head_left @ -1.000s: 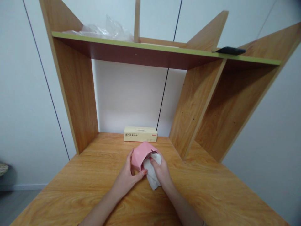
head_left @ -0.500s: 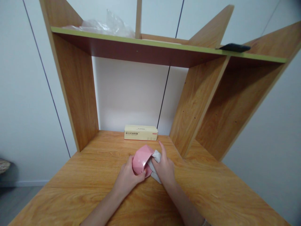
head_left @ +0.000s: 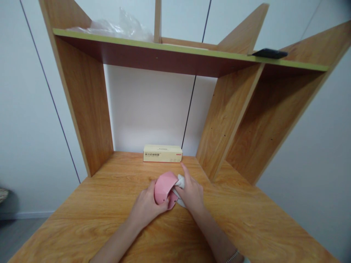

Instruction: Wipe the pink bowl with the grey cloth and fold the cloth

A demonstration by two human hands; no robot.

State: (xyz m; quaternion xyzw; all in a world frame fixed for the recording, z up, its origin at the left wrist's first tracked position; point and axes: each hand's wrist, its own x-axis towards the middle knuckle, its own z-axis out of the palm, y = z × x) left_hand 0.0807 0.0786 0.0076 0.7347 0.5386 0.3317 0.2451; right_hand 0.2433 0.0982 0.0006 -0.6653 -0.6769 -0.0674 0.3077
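Hands (head_left: pixel 145 206) (head_left: pixel 192 193), two, hold one bowl (head_left: pixel 163 185), apparently one cloth (head_left: pixel 180 181).

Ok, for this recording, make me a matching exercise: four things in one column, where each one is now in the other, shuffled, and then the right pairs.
Things
1. hollow faceted pink object
2. crumpled white cloth
3. long cream rectangular box
4. crumpled clear plastic

Places
A. at the back of the wood-grain desk
B. held by the right hand
C. at the left end of the green-edged upper shelf
D. gripped by the left hand

Right pairs: 1-D, 2-B, 3-A, 4-C
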